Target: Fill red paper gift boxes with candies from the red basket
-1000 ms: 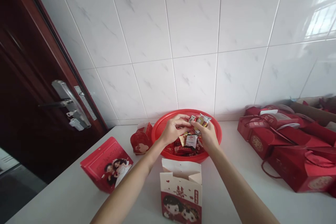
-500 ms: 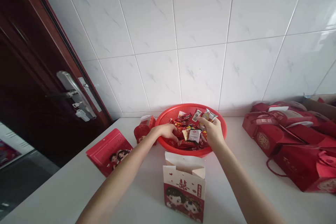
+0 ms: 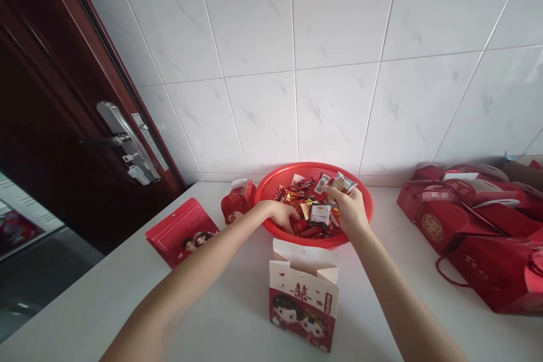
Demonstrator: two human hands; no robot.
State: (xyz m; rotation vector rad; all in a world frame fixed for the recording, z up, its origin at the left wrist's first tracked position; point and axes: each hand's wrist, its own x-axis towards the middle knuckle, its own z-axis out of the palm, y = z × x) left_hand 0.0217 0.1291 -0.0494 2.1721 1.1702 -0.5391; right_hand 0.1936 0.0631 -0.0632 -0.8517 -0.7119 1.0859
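Observation:
A red plastic basket [image 3: 271, 172] against the wall holds many wrapped candies [image 3: 311, 231], mostly red, with a white-labelled one on top. Within its left side is my left hand [image 3: 285, 216], its thumb and fingers apart among the candies and their tips partly hidden. My right hand [image 3: 351, 209], over the basket's right side, is closed on several wrapped sweets [image 3: 344, 182]; silvery and yellow wrappers show beyond its fingers. Directly in front of the basket stands an upright paper gift box [image 3: 302, 308], white and red with two cartoon figures, its top open.
To the left, a red pouch [image 3: 184, 232] lies on the white table [image 3: 229, 317], beside a small red box [image 3: 237, 203]. Several red gift boxes [image 3: 441, 215] crowd the right side. A tiled wall [image 3: 335, 113] rises behind, and a dark door [image 3: 55, 124] is at left.
My left hand has reached deeper among the candies, its fingertips now less visible. My right hand still holds its sweets in nearly the same place. The whole view has shifted slightly.

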